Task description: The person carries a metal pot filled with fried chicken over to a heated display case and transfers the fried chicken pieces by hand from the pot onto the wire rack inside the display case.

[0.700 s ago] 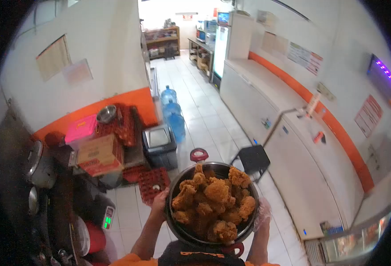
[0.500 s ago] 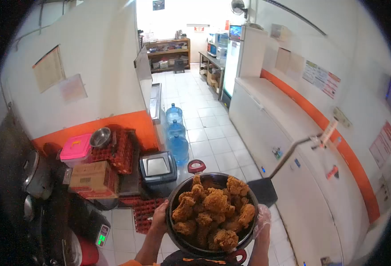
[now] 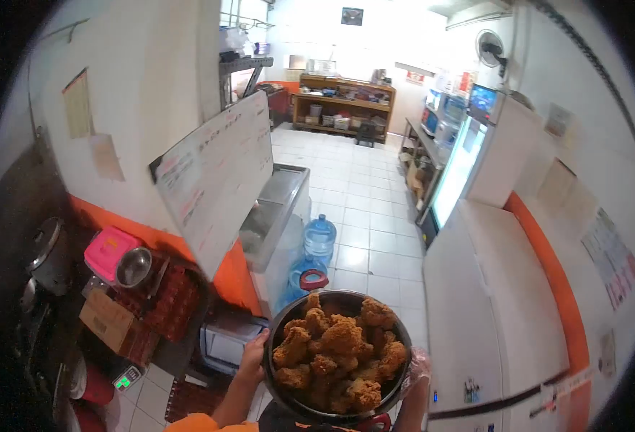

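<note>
A round metal pot [image 3: 344,297] heaped with pieces of fried chicken [image 3: 341,335] is carried in front of my body. It has a red handle [image 3: 314,279] on the far side and another on the near side, partly cut off. My left hand [image 3: 254,358] is bare and closed on the pot's left side. On the right side, my right hand [image 3: 416,373], in a clear plastic glove, holds the pot; its fingers are partly hidden by the rim.
White chest freezers stand along the right [image 3: 476,302] and at left of the aisle [image 3: 278,248], below a whiteboard [image 3: 220,176]. Blue water bottles [image 3: 320,239] line the tiled floor. A carton [image 3: 107,317], steel bowl [image 3: 133,267] and pink box [image 3: 112,252] sit left. A shelf [image 3: 342,103] stands ahead.
My view has moved forward and turned left. The whiteboard and left freezer now show more fully, and the long-handled dark tool on the right has left view. Both hands still hold the pot.
</note>
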`<state>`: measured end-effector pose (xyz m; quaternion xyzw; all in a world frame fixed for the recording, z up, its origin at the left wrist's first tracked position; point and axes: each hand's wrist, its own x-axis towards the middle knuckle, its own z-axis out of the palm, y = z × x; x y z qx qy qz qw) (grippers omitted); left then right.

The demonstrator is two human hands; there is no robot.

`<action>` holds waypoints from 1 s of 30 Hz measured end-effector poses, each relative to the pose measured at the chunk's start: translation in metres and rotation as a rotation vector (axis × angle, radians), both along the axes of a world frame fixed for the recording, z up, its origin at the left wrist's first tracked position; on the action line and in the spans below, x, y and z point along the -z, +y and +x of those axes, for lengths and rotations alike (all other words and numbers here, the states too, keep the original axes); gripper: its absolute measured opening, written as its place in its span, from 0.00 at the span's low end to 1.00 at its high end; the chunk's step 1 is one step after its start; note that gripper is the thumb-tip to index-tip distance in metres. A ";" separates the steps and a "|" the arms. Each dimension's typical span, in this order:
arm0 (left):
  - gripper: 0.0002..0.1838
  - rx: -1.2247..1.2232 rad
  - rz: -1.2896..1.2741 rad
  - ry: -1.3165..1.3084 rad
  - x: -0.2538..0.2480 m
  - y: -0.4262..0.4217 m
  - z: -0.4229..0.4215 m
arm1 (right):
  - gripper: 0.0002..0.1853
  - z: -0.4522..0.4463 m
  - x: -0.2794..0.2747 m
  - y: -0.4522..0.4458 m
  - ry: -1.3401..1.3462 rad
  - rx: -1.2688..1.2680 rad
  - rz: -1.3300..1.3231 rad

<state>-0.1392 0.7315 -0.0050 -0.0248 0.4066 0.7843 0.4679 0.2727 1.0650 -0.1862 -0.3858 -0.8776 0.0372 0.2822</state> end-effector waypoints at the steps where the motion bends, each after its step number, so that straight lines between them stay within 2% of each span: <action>1: 0.17 -0.038 -0.030 0.053 -0.004 0.036 -0.011 | 0.19 -0.019 -0.014 0.025 0.048 -0.005 -0.139; 2: 0.17 -0.074 -0.070 0.105 -0.003 0.071 -0.023 | 0.19 -0.038 -0.029 0.050 0.098 0.001 -0.272; 3: 0.17 -0.051 -0.099 0.169 0.017 0.106 -0.041 | 0.19 -0.033 -0.022 0.082 0.029 0.015 -0.269; 6: 0.16 -0.049 -0.038 0.046 -0.007 0.214 -0.059 | 0.21 -0.027 0.013 0.231 -0.117 0.044 -0.201; 7: 0.16 0.060 0.063 -0.050 0.008 0.242 -0.075 | 0.23 -0.035 0.020 0.268 -0.156 0.056 -0.176; 8: 0.16 0.053 0.047 -0.027 0.018 0.272 -0.086 | 0.24 -0.050 0.030 0.303 -0.195 0.071 -0.158; 12: 0.16 -0.008 0.005 -0.033 0.019 0.425 -0.121 | 0.27 -0.121 0.018 0.470 0.374 0.081 -0.755; 13: 0.16 -0.003 0.012 -0.034 0.017 0.445 -0.126 | 0.29 -0.130 0.008 0.488 0.511 0.092 -0.908; 14: 0.17 0.002 0.012 -0.029 0.020 0.477 -0.135 | 0.29 -0.143 0.006 0.518 0.546 0.093 -0.938; 17: 0.17 -0.057 0.006 0.002 0.023 0.571 -0.168 | 0.28 -0.200 -0.020 0.609 0.332 0.075 -0.794; 19: 0.17 -0.168 -0.107 0.000 -0.013 0.625 -0.186 | 0.28 -0.245 -0.038 0.666 0.131 0.032 -0.693; 20: 0.18 -0.238 -0.170 -0.021 -0.028 0.635 -0.192 | 0.28 -0.267 -0.051 0.686 0.010 -0.001 -0.644; 24: 0.18 -0.320 -0.123 -0.056 -0.022 0.710 -0.256 | 0.28 -0.377 -0.115 0.790 -0.577 -0.220 -0.415; 28: 0.18 -0.447 -0.183 -0.029 -0.033 0.812 -0.325 | 0.26 -0.486 -0.112 0.898 -0.522 -0.221 -0.477; 30: 0.18 -0.462 -0.249 0.003 -0.031 0.864 -0.369 | 0.25 -0.546 -0.132 0.935 -0.523 -0.200 -0.515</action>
